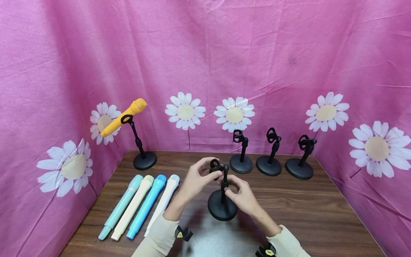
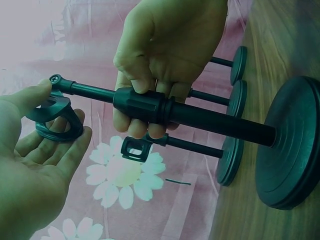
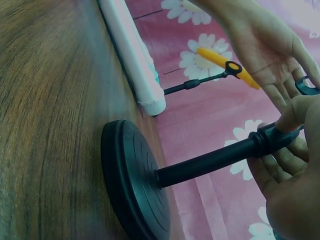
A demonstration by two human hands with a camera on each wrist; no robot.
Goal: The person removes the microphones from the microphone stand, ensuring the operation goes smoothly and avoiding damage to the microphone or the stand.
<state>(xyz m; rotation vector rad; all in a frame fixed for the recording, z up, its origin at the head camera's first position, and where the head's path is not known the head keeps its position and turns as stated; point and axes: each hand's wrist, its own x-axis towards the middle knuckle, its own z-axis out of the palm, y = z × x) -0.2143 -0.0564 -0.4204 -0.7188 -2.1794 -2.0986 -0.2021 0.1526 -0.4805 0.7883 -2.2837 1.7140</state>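
Note:
A black desktop microphone stand (image 1: 222,210) with a round base is between both hands, in front of the person. My left hand (image 1: 196,180) pinches its clip (image 2: 60,117), thumb on one side and fingers behind. Around the collar (image 2: 142,106) midway up the pole, my right hand (image 1: 244,196) curls its thumb and fingers. Whether the base (image 3: 132,185) touches the table is hard to tell. No microphone sits in this clip.
Several microphones, including a blue one (image 1: 146,207) and a white one (image 1: 163,203), lie side by side at left on the wooden table (image 1: 308,214). Behind them a yellow microphone (image 1: 123,117) rests in another stand (image 1: 145,160). Three bare stands (image 1: 269,166) line the back right.

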